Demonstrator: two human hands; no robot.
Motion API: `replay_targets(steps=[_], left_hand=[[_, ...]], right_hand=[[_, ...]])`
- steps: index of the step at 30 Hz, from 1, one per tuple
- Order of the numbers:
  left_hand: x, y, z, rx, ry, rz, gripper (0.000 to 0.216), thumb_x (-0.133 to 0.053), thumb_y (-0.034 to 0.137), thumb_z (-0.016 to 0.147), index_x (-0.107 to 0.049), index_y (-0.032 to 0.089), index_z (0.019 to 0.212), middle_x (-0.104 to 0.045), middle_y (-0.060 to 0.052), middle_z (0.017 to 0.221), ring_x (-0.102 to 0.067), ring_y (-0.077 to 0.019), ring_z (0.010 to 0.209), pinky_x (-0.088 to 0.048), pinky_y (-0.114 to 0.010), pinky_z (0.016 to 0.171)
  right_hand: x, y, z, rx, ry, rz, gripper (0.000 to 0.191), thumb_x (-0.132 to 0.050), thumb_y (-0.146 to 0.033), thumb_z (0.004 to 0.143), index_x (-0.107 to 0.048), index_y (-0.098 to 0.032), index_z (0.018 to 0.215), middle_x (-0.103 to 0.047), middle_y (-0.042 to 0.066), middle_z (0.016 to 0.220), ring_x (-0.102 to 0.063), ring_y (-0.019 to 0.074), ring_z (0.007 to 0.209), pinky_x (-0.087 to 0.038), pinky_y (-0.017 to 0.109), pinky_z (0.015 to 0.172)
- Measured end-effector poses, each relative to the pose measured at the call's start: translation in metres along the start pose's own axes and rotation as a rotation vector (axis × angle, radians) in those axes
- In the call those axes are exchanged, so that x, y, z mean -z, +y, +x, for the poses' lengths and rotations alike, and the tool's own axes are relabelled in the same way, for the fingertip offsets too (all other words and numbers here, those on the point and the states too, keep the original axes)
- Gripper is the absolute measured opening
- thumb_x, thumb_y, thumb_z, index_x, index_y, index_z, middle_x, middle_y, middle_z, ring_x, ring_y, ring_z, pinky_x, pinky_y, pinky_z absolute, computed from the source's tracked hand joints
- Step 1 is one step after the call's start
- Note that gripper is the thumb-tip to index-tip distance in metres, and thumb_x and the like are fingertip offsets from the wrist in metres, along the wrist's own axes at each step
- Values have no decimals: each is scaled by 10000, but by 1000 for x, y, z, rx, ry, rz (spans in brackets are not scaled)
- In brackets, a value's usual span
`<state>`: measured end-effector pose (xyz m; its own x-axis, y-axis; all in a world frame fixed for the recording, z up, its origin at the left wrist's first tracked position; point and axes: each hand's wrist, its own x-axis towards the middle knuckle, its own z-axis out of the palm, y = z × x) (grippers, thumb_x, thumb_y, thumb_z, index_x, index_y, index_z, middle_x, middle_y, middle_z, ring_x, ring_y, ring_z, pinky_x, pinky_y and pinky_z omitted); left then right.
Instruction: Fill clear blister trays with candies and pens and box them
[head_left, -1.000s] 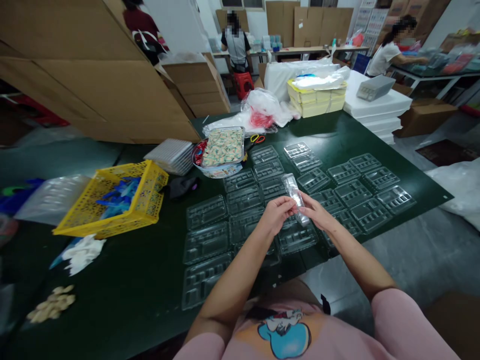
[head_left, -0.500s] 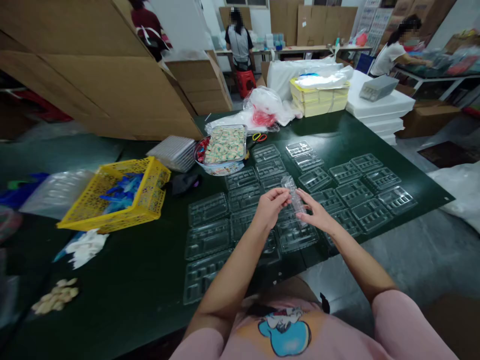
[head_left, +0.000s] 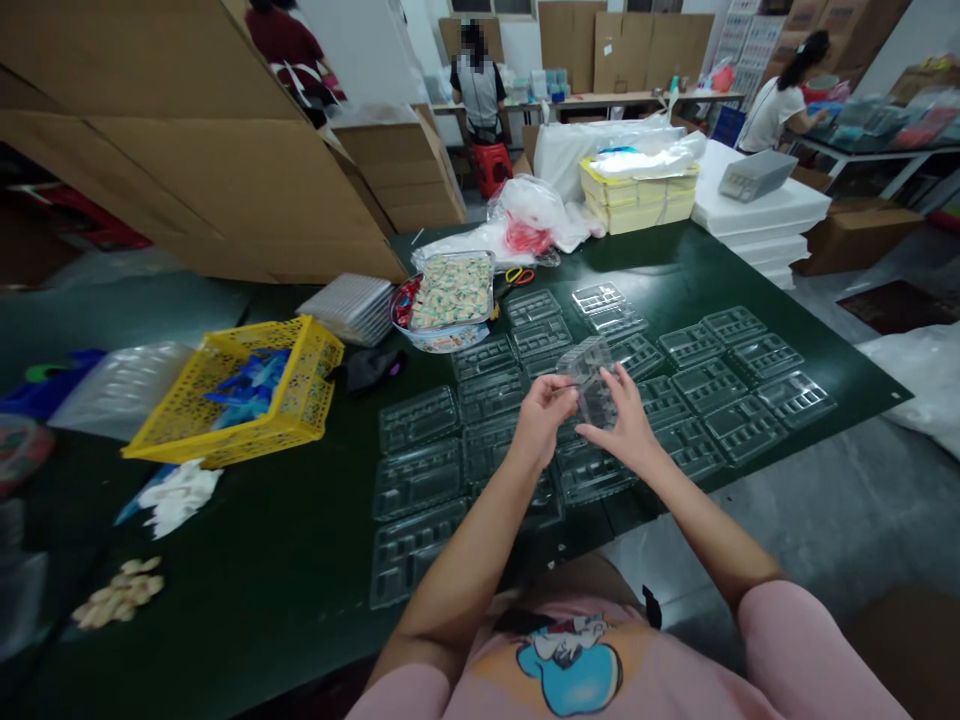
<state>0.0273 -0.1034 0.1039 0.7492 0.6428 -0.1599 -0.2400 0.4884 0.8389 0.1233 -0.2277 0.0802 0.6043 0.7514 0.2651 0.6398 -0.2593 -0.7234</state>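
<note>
Both my hands hold a clear plastic blister tray (head_left: pixel 585 370) above the dark green table (head_left: pixel 262 560). My left hand (head_left: pixel 541 425) pinches its left edge with closed fingers. My right hand (head_left: pixel 619 425) grips its right side, fingers bent around it. The tray is tilted with its face partly toward me. Beneath my hands lie several identical clear trays (head_left: pixel 416 480) in rows on the table.
A yellow basket (head_left: pixel 296 400) with blue items stands at left, white gloves (head_left: pixel 176 495) and small beige pieces (head_left: pixel 116 595) nearer. A tub of packets (head_left: pixel 450 295) and a stack of trays (head_left: pixel 349 305) sit behind. Cardboard sheets (head_left: pixel 187 170) lean at back left; other people work at far tables.
The clear tray in my hands has turned from edge-on to showing its broad face, and my right hand has shifted up along it.
</note>
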Motion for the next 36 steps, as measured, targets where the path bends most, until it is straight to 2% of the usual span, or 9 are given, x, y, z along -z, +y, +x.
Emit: replay_targets(steps=[3, 6, 9, 13, 17, 20, 24, 29, 36], left_hand=[[-1, -9, -3, 23, -46, 13, 513, -857, 237, 568, -591, 206, 1005, -681, -38, 1053, -661, -170, 918, -501, -269, 781], [6, -14, 3, 96, -22, -37, 456, -849, 235, 577, -583, 179, 943, -714, -52, 949, -687, -178, 863, -508, -273, 768], [14, -18, 15, 189, 9, -92, 414, -859, 221, 553, -565, 163, 838, -723, -48, 862, -693, -164, 791, -508, -246, 719], [18, -24, 30, 245, 48, -105, 423, -869, 215, 542, -553, 163, 819, -717, -43, 816, -684, -146, 741, -496, -221, 681], [23, -24, 38, 253, 82, 0, 532, -841, 320, 631, -575, 233, 1084, -677, -72, 1159, -678, -184, 945, -518, -270, 761], [33, -18, 39, 198, 60, 123, 548, -809, 392, 674, -590, 276, 1163, -559, -75, 1366, -599, -213, 1151, -508, -288, 852], [44, -7, 30, 139, 60, 261, 519, -814, 442, 642, -660, 238, 1094, -570, -95, 1355, -555, -264, 1220, -488, -322, 926], [50, 5, 11, 137, 82, 410, 495, -794, 483, 642, -709, 222, 1054, -615, -108, 1306, -553, -306, 1221, -452, -408, 1022], [50, 14, 3, 208, 121, 470, 447, -797, 545, 600, -746, 229, 914, -646, -101, 1264, -540, -338, 1238, -448, -434, 1041]], right_hand=[[3, -5, 2, 69, 28, -74, 986, -762, -582, 661, -302, -298, 1486, -155, 123, 1587, -230, 376, 1426, -275, 608, 1104], [12, 4, 8, 107, 53, 49, 803, -664, -529, 792, -322, -291, 1478, -258, 118, 1558, -340, 329, 1380, -374, 532, 1061], [17, 21, 15, 19, 0, 305, 644, -523, -431, 912, -289, -276, 1492, -495, 127, 1398, -596, 235, 1100, -494, 427, 917], [14, 41, 21, -21, -155, 542, 588, -524, -352, 911, -344, -278, 1466, -638, 52, 1136, -638, 136, 804, -516, 333, 802], [10, 74, 50, -108, -116, 594, 477, -560, -339, 862, -531, -254, 1330, -637, 29, 1051, -634, 118, 751, -497, 251, 659], [24, 117, 97, -265, 128, 435, 435, -510, -328, 855, -573, -220, 1272, -648, 43, 1011, -648, 144, 772, -499, 249, 616], [59, 177, 169, -469, 376, -86, 450, -530, -266, 809, -598, -174, 1244, -658, 89, 1047, -644, 195, 881, -527, 334, 803], [91, 225, 235, -583, 414, -287, 536, -558, -214, 801, -537, -70, 1317, -579, 207, 1251, -521, 270, 1213, -395, 376, 1045], [98, 262, 266, -762, 305, -494, 570, -563, -355, 873, -484, -57, 1353, -236, 285, 1511, -478, 306, 1266, -354, 394, 1047]])
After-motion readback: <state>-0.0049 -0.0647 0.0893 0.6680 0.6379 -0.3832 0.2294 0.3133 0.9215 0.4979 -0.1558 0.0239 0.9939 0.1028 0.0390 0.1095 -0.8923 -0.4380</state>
